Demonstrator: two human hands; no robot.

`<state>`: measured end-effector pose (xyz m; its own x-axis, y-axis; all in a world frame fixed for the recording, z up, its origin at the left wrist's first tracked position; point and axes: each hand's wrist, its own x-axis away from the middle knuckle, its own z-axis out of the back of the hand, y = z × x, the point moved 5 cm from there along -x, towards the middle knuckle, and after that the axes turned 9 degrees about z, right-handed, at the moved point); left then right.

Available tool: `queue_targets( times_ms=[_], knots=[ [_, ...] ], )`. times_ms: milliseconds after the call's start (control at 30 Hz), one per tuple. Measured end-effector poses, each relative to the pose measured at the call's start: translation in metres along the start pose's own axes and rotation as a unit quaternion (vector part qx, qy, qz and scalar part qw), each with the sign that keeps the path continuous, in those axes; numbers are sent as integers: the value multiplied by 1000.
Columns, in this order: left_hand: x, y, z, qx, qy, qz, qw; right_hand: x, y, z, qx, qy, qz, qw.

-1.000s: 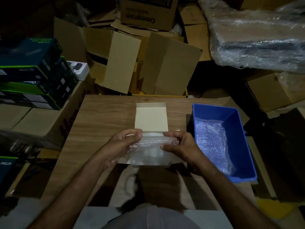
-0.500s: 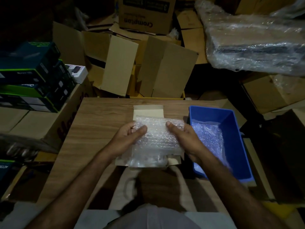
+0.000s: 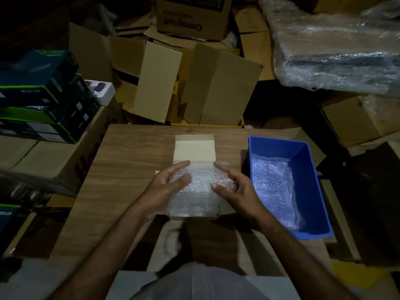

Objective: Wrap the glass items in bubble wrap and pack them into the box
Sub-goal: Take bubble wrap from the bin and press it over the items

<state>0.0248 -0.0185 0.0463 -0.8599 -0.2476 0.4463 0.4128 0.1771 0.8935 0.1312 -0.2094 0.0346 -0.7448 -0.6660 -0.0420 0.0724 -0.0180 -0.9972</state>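
- Bubble wrap (image 3: 194, 189) fills the open small box (image 3: 194, 148) at the counter's (image 3: 134, 148) middle; I see no glass through it.
- My left hand (image 3: 171, 187) and right hand (image 3: 232, 187) press on the wrap with straight, relaxed fingers, grasping nothing.
- Just right sits a blue bin (image 3: 307, 169) lined with more wrap.
- Beyond the counter, cardboard cartons (image 3: 216, 87) crowd close; dark boxes (image 3: 41, 94) stack left.

My bubble wrap (image 3: 194, 189) lies spread over the small open cardboard box (image 3: 194, 149) on the desk.
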Motion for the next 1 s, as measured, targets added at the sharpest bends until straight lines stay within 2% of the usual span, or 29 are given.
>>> queue_targets(
  times_ms=[100,167,267,367,433,500,567,600,667,833,933,1000],
  knots=[
    [2,-8,4,-101,-32,-8,994,2,4,2,-28,-24,-37,999],
    [0,-11,5,-176,6,-30,984,-1,3,3,15,-42,-32,998],
    [-2,-6,8,-255,85,-61,961,-9,0,6,86,-29,-18,996],
    [-1,-2,13,-318,110,-80,938,-12,-7,8,149,-46,16,988],
    [2,1,10,-259,73,-64,961,-12,-9,12,140,-36,2,989],
    [4,2,2,-117,28,-37,992,-9,-1,10,28,-37,-54,997],
    [3,-2,-1,-32,41,-27,998,-6,4,4,-47,4,-88,995],
    [1,-6,0,-6,62,-21,998,-5,6,4,-44,33,-90,994],
    [-1,-16,6,8,97,-19,995,-2,5,4,-18,44,-68,997],
    [-2,-21,11,-63,132,-79,986,6,8,-3,-52,-41,-4,998],
    [0,-26,9,10,49,-17,999,2,17,-4,33,-71,-13,997],
    [1,-27,12,4,14,-5,1000,-4,25,-3,76,-67,-26,995]
  ],
)
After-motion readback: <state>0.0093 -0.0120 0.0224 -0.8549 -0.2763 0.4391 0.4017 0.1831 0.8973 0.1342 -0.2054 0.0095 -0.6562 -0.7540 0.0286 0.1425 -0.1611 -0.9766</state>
